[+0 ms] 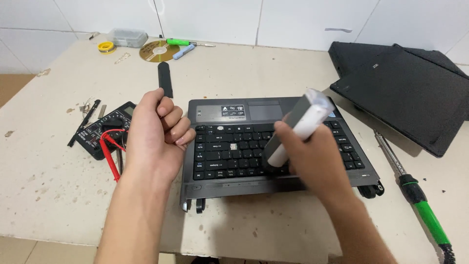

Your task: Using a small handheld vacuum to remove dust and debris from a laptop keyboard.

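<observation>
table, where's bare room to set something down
Bare table left of the multimeter, and between the disc and the black covers behind the laptop base. Crowded at the far left corner and around the soldering iron.

Grey laptop base (273,146), lidless, black keyboard up, flat on table, one keycap missing. White-and-grey battery bar (300,126) held tilted above the keys, blurred

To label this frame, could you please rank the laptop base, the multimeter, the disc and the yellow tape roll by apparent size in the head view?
1. Laptop base
2. Multimeter
3. Disc
4. Yellow tape roll

The disc and roll lie farther away.
</observation>
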